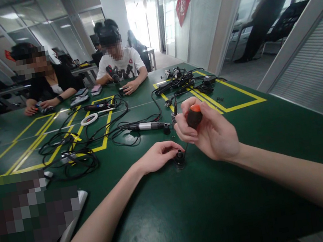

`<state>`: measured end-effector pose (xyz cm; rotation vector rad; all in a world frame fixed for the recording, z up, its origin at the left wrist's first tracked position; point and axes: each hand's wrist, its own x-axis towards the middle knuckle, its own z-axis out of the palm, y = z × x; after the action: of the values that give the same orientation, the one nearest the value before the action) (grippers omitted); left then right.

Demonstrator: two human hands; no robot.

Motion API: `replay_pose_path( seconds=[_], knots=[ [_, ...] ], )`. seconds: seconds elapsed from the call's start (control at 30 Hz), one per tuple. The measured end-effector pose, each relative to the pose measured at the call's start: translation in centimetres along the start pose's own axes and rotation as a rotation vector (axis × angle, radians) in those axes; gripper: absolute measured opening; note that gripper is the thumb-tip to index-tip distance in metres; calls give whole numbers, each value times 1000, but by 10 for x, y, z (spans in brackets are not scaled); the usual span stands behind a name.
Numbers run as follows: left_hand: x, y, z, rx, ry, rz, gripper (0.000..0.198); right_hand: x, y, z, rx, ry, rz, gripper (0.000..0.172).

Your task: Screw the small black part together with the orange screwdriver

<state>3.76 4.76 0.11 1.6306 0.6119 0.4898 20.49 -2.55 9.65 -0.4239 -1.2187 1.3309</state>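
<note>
My right hand (209, 131) is wrapped round a screwdriver with a black and orange handle (194, 116), its thin shaft slanting down to a small round black part (179, 158) on the green table (195, 214). My left hand (157, 157) rests on the table with its fingertips pinching that black part from the left. Both forearms reach in from the bottom of the view.
A black and silver tool (145, 126) with a small black cap (166, 128) lies just beyond my hands. Tangled black cables (70, 148), a white ring (89, 119) and yellow tape lines cover the table's far half. Two people sit at the far edge; more black parts (179, 81) lie far right.
</note>
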Motion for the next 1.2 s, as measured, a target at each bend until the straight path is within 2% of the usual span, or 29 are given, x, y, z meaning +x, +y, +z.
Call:
replay_pose_path(
  seconds=[0.23, 0.4, 0.8, 1.0, 1.2],
  knots=[
    [-3, 6, -7, -43, -86, -70, 21, 3, -1, -1, -42, 36, -6, 40],
    [-2, 7, -4, -44, -70, -40, 19, 4, -2, -1, -23, 34, 45, 46],
    [1, -1, 2, -32, 11, -6, 19, 2, 0, -3, -25, -8, -21, 35],
    [-1, 5, -2, -67, -51, -21, 21, 4, -1, -1, -12, 18, -2, 41],
    [-1, 7, -3, -61, -60, -24, 19, 1, 1, -2, 73, 0, -15, 31]
  ],
)
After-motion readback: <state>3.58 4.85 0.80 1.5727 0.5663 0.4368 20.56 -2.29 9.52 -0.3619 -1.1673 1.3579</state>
